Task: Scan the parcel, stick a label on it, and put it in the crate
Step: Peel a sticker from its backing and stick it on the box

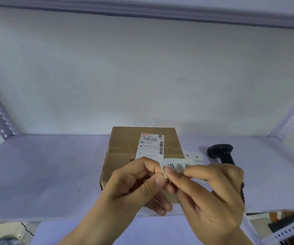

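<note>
Both hands pinch a small white label (177, 167), left hand (139, 184) and right hand (211, 193) picking at its edge. The parcel (142, 149) lies just beyond them. Best peel slowly, then press it flat onto bare cardboard.

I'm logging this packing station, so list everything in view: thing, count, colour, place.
box: one, brown cardboard, middle of the shelf, flaps closed.
shipping label: one, white with black barcodes, stuck on top of the box.
sticker: one, white with black characters, held over the near part of the box, not yet stuck on.
spare stickers: at least two, white, flat on the shelf right of the box.
scanner: one, black, lying on the shelf at right.
shelf: one, white board, with perforated grey uprights at both sides.
left hand: pinch grip on the sticker's left end.
right hand: pinch grip on the sticker from the right.
</note>
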`<state>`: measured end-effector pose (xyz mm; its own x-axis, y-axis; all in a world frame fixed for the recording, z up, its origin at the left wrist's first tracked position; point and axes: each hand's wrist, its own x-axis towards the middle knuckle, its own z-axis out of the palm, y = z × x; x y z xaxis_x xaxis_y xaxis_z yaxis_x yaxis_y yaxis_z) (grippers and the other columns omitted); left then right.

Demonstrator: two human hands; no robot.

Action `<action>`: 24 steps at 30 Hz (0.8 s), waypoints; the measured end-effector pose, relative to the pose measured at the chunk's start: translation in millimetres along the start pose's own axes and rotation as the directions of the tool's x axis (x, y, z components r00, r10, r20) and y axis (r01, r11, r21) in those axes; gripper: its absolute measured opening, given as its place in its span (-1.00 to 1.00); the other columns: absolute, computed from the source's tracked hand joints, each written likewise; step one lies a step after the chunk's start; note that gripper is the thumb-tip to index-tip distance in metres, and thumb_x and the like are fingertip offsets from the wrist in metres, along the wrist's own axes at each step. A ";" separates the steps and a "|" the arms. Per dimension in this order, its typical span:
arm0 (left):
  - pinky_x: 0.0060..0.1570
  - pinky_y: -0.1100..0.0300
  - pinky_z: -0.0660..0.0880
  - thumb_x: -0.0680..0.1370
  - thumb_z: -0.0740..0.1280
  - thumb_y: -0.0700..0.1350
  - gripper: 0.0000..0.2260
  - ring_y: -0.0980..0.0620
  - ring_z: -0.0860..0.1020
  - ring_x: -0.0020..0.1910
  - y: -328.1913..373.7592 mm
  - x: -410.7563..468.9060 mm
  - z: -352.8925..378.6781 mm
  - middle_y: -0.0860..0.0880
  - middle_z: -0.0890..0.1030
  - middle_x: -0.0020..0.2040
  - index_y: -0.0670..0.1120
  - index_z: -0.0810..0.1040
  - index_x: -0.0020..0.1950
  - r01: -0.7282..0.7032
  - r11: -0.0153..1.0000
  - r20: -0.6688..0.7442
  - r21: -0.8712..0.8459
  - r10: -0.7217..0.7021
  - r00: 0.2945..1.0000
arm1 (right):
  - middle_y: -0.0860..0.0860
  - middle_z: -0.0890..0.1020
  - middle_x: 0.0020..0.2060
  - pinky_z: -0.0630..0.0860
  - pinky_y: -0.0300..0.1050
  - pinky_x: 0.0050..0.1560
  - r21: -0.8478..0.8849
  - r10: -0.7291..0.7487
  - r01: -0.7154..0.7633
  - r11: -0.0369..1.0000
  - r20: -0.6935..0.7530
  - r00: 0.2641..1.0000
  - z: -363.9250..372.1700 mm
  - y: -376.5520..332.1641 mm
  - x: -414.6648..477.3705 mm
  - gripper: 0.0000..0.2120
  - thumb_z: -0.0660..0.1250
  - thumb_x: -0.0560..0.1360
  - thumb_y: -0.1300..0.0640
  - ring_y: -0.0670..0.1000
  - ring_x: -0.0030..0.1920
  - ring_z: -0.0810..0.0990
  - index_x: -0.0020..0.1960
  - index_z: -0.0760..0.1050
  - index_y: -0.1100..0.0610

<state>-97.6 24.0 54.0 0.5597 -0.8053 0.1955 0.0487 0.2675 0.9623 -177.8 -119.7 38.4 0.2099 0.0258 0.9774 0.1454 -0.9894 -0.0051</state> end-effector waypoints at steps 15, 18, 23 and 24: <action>-0.39 0.27 0.47 0.38 0.33 -0.04 -0.90 0.05 0.52 -0.47 -17.2 0.2 7.0 -0.05 0.59 -0.44 -0.05 0.57 -0.26 -0.166 0.946 -0.218 0.280 0.231 0.948 | -0.21 0.68 -0.13 0.55 -0.01 -0.09 0.360 0.395 -0.487 0.796 0.301 0.868 -0.3 -12.0 -7.0 -0.80 0.39 0.45 -0.05 -0.10 -0.07 0.58 0.06 0.65 -0.07; -0.39 0.10 0.39 0.35 0.33 0.00 -0.91 -0.27 0.45 -0.44 -17.2 -1.2 5.5 -0.22 0.53 -0.42 -0.01 0.56 -0.25 -0.162 0.888 -0.237 0.430 0.284 0.929 | -0.25 0.67 -0.19 0.53 -0.31 -0.07 0.420 0.554 -0.695 0.583 0.420 0.719 -1.9 -14.8 -5.2 -0.80 0.43 0.35 -0.16 -0.12 -0.13 0.63 -0.04 0.66 -0.18; -0.41 0.07 0.34 0.36 0.31 0.00 -0.91 -0.30 0.42 -0.43 -16.3 -0.2 3.1 -0.26 0.49 -0.41 0.00 0.54 -0.26 -0.165 0.860 -0.226 0.483 0.304 0.925 | -0.15 0.67 -0.33 0.44 -0.45 -0.19 0.449 0.592 -0.776 0.443 0.504 0.629 -0.5 -12.3 -4.4 -0.89 0.44 0.31 -0.09 -0.16 -0.28 0.57 -0.18 0.69 -0.16; -0.42 0.05 0.34 0.37 0.31 0.00 -0.91 -0.29 0.41 -0.43 -16.0 -0.1 2.4 -0.26 0.49 -0.42 0.00 0.53 -0.27 -0.164 0.858 -0.225 0.486 0.304 0.926 | -0.17 0.68 -0.34 0.43 -0.47 -0.21 0.460 0.590 -0.786 0.413 0.522 0.615 0.1 -11.9 -4.1 -0.90 0.43 0.31 -0.09 -0.19 -0.29 0.56 -0.20 0.69 -0.15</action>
<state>-100.4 18.5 39.1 0.7188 -0.5456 0.4310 -0.4521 0.1042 0.8859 -180.3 -108.0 34.5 0.7202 -0.4933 0.4878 0.3394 -0.3627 -0.8679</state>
